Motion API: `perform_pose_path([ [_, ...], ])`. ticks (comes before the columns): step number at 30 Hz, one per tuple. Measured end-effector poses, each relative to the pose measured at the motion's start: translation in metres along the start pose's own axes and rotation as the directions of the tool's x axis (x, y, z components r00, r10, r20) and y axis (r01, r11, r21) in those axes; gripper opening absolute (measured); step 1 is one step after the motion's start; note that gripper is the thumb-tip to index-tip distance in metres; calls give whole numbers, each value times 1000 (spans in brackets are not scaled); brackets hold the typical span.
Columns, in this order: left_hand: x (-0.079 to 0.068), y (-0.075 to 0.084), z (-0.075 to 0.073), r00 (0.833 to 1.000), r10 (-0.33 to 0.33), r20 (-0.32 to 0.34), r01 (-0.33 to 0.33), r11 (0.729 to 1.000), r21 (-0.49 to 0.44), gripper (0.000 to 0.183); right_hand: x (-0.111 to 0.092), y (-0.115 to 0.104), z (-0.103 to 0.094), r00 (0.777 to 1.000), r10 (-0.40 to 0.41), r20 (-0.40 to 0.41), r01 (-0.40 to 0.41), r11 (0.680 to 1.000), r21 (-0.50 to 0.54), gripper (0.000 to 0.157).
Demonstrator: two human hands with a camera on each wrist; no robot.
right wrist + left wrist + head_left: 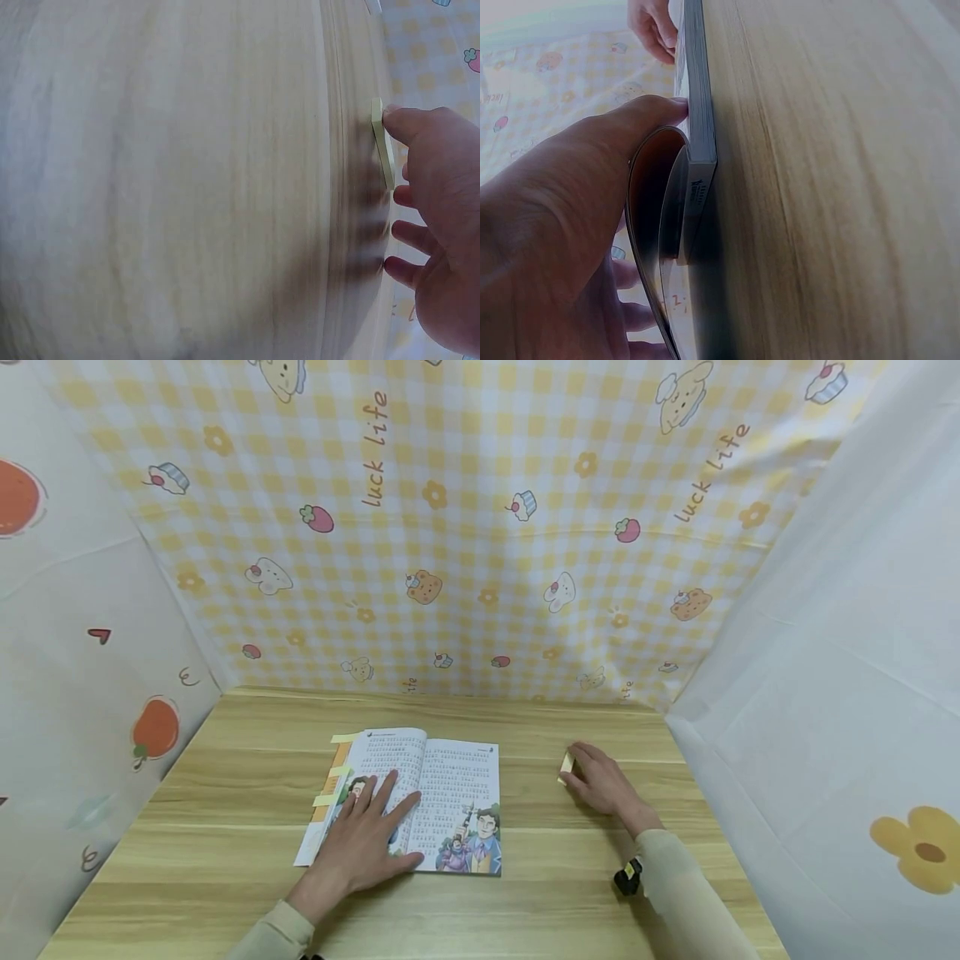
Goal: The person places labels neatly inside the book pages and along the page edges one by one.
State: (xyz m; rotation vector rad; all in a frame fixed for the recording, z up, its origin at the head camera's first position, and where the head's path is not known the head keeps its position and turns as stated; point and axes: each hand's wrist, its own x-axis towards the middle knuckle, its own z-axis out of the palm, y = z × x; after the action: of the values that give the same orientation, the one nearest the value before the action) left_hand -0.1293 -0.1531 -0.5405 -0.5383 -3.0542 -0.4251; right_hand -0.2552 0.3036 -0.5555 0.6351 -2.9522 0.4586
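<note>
An open book [457,785] with printed text and coloured drawings lies on the wooden table. My left hand [363,839] rests with spread fingers across its left page and lower middle; in the left wrist view the thumb [641,116] presses near the book's lower edge, and a page or cover curves up beside it. Pale yellow sticky tabs [325,799] stick out at the book's left side. To the right of the book, my right hand [603,781] holds a small pale yellow sticky note pad [382,146] at the tabletop, between thumb and index finger.
The wooden table [247,760] reaches back to a yellow checked curtain [465,543]. White patterned sheets hang at the left [82,610] and right [847,710]. A black wrist device [627,877] sits by the right sleeve.
</note>
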Motion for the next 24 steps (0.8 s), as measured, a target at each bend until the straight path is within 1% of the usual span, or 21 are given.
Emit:
perform_pose_path([
  [6, 0, 1, 0, 1000, 1, -3, -1, 1000, -1, 94, 1, 1, 3, 998, -51, -35, 51, 999, -18, 55],
  [15, 0, 1, -1, 1000, 6, -4, -6, 1000, -4, 94, 0, 0, 5, 995, -86, -58, 85, 996, -23, 50],
  [24, 0, 1, -1, 1000, 5, 1, -5, 1000, -9, 94, 0, -1, 7, 983, -145, -115, 136, 987, -84, 46],
])
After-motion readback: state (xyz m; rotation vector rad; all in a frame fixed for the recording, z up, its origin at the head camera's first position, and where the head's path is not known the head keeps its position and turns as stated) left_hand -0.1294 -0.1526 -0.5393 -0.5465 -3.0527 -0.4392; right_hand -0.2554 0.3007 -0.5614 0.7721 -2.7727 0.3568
